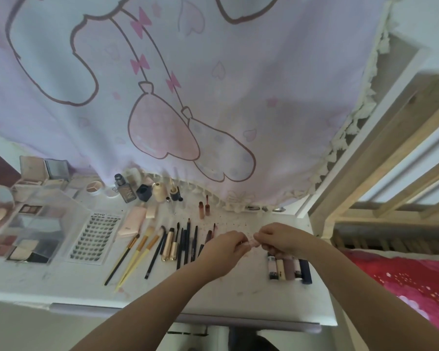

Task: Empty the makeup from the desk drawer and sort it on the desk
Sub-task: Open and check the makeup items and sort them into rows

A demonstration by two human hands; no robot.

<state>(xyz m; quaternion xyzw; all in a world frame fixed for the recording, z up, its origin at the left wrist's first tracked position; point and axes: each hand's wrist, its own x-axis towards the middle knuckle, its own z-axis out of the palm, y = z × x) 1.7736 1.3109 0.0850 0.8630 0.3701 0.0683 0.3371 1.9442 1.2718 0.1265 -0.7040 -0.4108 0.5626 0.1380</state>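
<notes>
Head view shows left hand (224, 245) and right hand (279, 238) both pinching a small pink tube (250, 242) above the desk (238, 282), beside the lipsticks (288, 269); it looks light, stiff, slippery, best gripped at its ends.

Soft, even daylight filters through the pale curtain (213, 84) — shadows stay faint. Colours look washed and slightly hazy, detail is soft, and wide-angle distortion bends the edges — strongest at the corners.
</notes>
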